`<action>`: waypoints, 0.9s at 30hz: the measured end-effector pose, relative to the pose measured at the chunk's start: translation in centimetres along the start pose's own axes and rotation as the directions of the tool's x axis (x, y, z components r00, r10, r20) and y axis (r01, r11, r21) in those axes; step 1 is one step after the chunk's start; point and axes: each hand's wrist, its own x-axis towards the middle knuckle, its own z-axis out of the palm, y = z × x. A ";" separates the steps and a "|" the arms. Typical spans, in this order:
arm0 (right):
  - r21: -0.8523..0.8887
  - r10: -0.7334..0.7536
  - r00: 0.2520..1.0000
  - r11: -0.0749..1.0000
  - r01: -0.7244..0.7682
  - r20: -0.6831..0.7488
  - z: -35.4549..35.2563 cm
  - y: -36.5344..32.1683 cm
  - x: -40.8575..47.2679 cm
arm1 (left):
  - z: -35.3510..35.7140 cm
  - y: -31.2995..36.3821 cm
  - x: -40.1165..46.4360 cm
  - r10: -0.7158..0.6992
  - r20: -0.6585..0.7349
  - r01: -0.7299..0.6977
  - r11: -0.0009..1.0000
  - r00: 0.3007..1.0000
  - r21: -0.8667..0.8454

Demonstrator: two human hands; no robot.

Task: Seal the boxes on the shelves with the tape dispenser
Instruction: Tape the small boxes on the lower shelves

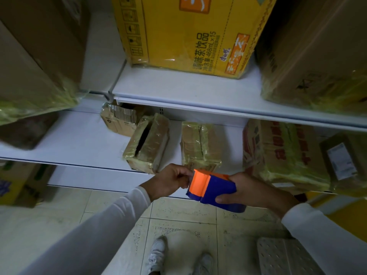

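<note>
Holding the tape dispenser [213,190] in front of the lower shelf [83,143], the person has both hands busy with it. The right hand [256,190] is wrapped round the blue body, thumb underneath. The left hand [171,180] has its fingers curled at the orange front end beside the toothed cutter, apparently pinching for the loose tape end, though the tape itself is too thin to make out.

Just beyond the hands, two small brown boxes stand side by side on the lower shelf. The left box [148,144] shows a dark open slit between its top flaps; the right box [200,145] already looks wrapped in glossy tape.

Several things could go wrong from here. The fingers work close to the cutter's teeth, so a slip could nick them. A tape end pulled out crooked could fold back and stick to itself. The open box is light and loose on the shelf, so pressing the dispenser down on it unsupported would likely push it backward, leaving the seam gaping under wrinkled tape.
</note>
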 end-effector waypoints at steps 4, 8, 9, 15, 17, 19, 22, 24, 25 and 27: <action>0.002 0.011 0.999 1.000 -0.011 0.033 -1.9 -0.4 1.0 | -0.1 0.4 0.3 0.036 -0.104 -0.031 0.998 0.994 0.056; -0.147 0.089 0.995 0.986 -0.081 0.045 -6.0 1.4 -1.1 | -5.8 -1.3 -0.7 -0.058 -0.496 0.051 0.998 0.866 -0.028; -0.140 0.099 0.995 0.986 -0.094 0.025 -7.1 1.8 -1.5 | -7.2 -1.9 -1.1 -0.073 -0.520 0.062 0.997 0.851 -0.038; -0.026 0.060 0.997 0.998 -0.058 0.042 -7.2 -1.1 0.5 | -1.4 -0.1 0.4 -0.105 -0.151 0.086 0.988 0.983 -0.127; -0.045 0.067 0.997 0.997 -0.065 0.031 -6.4 -1.4 1.0 | -0.1 0.1 1.3 -0.120 -0.141 0.103 0.988 0.983 -0.119; -0.031 0.073 0.997 0.997 -0.073 0.029 -5.8 -1.2 1.0 | 0.1 0.2 1.8 -0.126 -0.136 0.115 0.990 0.983 -0.086; -0.028 0.048 0.999 0.998 -0.047 0.025 -4.8 -1.0 0.8 | 0.2 0.5 1.9 -0.076 -0.073 0.074 0.997 0.994 -0.030; -0.040 0.017 1.000 0.999 -0.015 0.027 -4.2 -0.9 0.9 | 0.1 0.6 1.7 -0.054 -0.018 0.054 0.998 0.998 -0.017; -0.037 0.006 1.000 0.999 -0.005 0.030 -3.9 -0.9 1.0 | 0.1 0.7 1.6 -0.051 0.007 0.051 0.998 0.999 -0.023; -0.021 -0.006 0.999 1.000 0.007 0.039 -3.5 -1.1 1.0 | 0.0 0.7 1.3 -0.054 0.047 0.056 0.997 0.997 -0.054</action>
